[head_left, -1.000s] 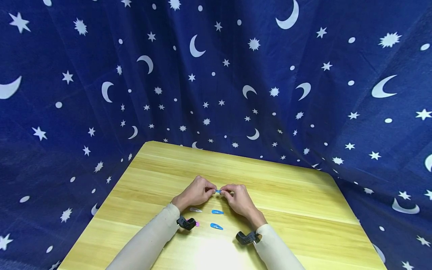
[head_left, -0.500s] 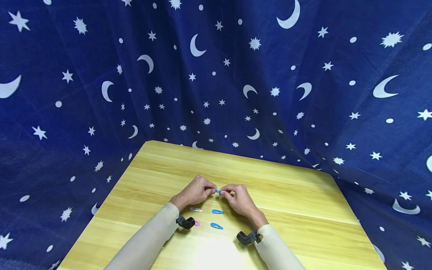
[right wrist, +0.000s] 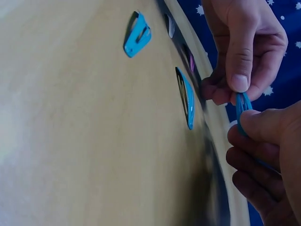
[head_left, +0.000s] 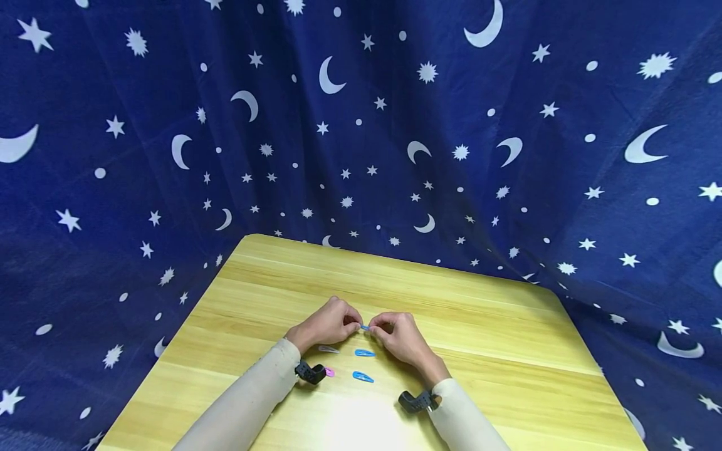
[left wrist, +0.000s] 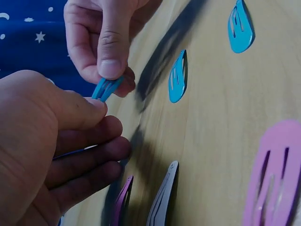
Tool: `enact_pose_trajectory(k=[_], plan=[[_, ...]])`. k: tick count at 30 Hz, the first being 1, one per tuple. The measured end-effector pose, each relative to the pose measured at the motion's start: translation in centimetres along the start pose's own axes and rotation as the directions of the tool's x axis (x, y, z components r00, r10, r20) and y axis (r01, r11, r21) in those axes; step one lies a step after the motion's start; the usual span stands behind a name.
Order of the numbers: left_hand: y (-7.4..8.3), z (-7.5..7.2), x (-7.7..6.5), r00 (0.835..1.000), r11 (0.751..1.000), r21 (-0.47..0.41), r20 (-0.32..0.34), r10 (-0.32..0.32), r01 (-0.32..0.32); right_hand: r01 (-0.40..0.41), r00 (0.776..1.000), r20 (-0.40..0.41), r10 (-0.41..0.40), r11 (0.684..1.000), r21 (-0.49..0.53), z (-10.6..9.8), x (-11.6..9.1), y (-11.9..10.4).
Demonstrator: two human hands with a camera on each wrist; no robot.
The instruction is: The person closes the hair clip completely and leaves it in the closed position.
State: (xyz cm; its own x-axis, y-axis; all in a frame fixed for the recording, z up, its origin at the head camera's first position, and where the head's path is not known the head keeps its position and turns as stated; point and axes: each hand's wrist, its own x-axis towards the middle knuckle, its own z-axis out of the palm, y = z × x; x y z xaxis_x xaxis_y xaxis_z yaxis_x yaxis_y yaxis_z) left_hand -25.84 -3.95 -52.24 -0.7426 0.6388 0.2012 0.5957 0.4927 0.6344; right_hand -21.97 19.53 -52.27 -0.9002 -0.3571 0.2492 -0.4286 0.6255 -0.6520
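Note:
A blue snap hair clip (head_left: 365,327) is held just above the table between both hands. My left hand (head_left: 328,324) pinches one end between thumb and index finger, its other fingers loosely bent in the left wrist view. My right hand (head_left: 402,338) pinches the opposite end; its thumb and fingertips cover part of the clip (right wrist: 241,106). Nearer me on the table lie two more blue hair clips, one (head_left: 365,353) farther and one (head_left: 363,377) closer. A grey hair clip (left wrist: 162,200) and a pink one (left wrist: 273,176) lie by the left wrist, with a dark pink clip (left wrist: 122,202) beside the grey.
The wooden table (head_left: 485,351) stretches out on both sides of the hands. Behind it hangs a dark blue curtain (head_left: 361,138) with white moons and stars. A black camera (head_left: 310,372) sits on the left wrist and another (head_left: 414,401) on the right.
Both hands have come slightly closer to me with the blue hair clip still pinched between them. The clips on the table lie where they were.

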Motion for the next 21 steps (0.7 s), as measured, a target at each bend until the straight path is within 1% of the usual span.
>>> enact_pose_trajectory(k=[4,9,13,17,21], plan=[[-0.10,0.18,0.14,1.000,1.000,-0.010,0.003,-0.018,0.018,0.011,1.000,0.013,-0.011,1.000,0.005,0.08,-0.14,0.18],[-0.14,0.31,0.24,1.000,1.000,0.000,-0.010,-0.008,0.008,0.013,1.000,0.011,-0.013,1.000,0.011,0.11,-0.15,0.23],[-0.11,0.34,0.20,1.000,1.000,0.014,-0.001,0.000,0.000,-0.003,1.000,0.024,0.003,1.000,0.008,0.17,-0.14,0.20],[0.04,0.48,0.18,1.000,0.998,0.053,0.010,0.020,-0.020,-0.002,1.000,0.025,0.002,1.000,0.001,0.35,-0.18,0.29],[-0.02,0.80,0.23,0.998,0.993,0.097,0.012,0.060,-0.060,0.032,0.999,0.015,-0.032,0.999,-0.009,0.65,-0.29,0.42]])
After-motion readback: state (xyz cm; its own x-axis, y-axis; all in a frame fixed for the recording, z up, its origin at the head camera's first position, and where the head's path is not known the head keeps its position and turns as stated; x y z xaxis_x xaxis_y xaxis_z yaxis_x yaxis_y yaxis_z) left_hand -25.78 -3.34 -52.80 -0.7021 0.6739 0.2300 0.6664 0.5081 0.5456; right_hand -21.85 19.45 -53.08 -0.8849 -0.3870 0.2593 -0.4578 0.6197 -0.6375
